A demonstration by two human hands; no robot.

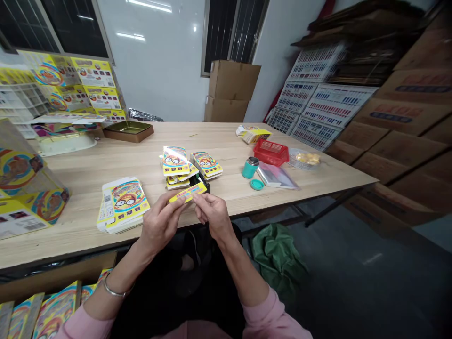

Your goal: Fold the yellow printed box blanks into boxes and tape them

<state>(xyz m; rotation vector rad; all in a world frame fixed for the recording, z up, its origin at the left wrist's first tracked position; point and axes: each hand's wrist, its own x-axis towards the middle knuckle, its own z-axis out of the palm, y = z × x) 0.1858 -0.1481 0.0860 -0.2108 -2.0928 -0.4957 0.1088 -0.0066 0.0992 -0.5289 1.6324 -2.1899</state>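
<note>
Head view, forward-down over table (pixel 231 162)

- The left hand (pixel 160 223) and right hand (pixel 214 215) hold a thin yellow box (pixel 188 192) at the table (pixel 134 153).
- A pile of flat yellow boxes (pixel 129 203) lies near the left hand.
- A blue-green bottle (pixel 250 168) stands near a red basket (pixel 271 153).

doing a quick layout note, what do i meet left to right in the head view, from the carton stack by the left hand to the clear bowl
carton stack → left hand → yellow printed piece → right hand → teal jar → red basket → clear bowl
</note>
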